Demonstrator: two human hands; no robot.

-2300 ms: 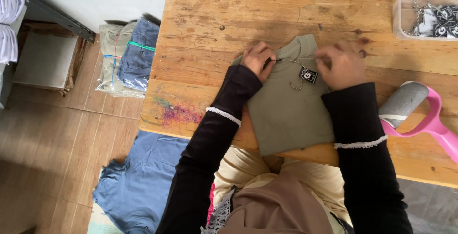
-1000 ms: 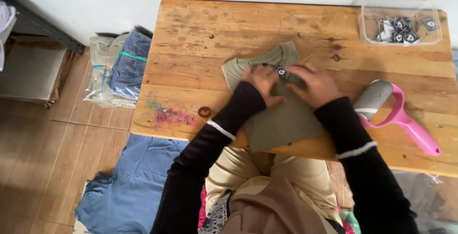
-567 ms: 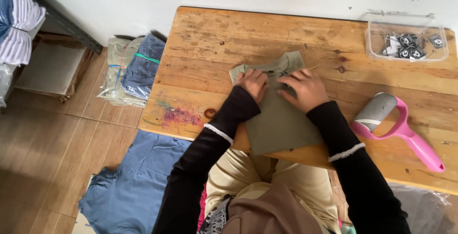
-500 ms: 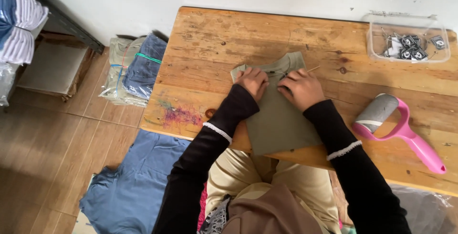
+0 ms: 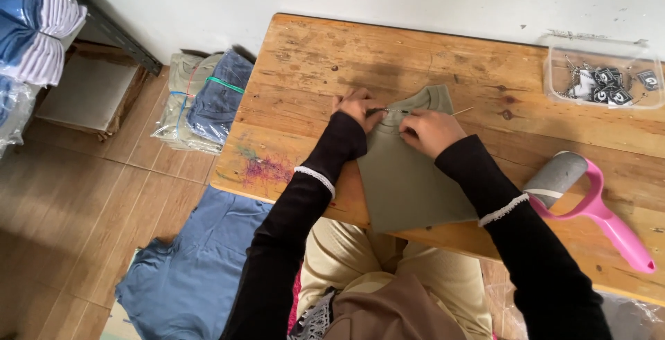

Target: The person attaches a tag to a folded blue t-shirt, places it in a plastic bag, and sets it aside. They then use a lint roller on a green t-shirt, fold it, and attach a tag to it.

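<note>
- My left hand (image 5: 358, 108) lies knuckles-up at the collar end of the folded olive garment (image 5: 409, 167), fingers curled and pinching the fabric near the neckline.
- My right hand (image 5: 431, 131) sits just beside it, also on the garment, fingers bent down and nipped onto the cloth below the collar; both forearms angle in from the near edge.
- The garment lies flat on the wooden table (image 5: 312, 56), its lower end overhanging the near edge.
- Right of the garment rests a pink-handled lint roller (image 5: 585, 198).
- Beyond the garment, far right, stands a clear plastic box (image 5: 601, 75) of small tags.
</note>
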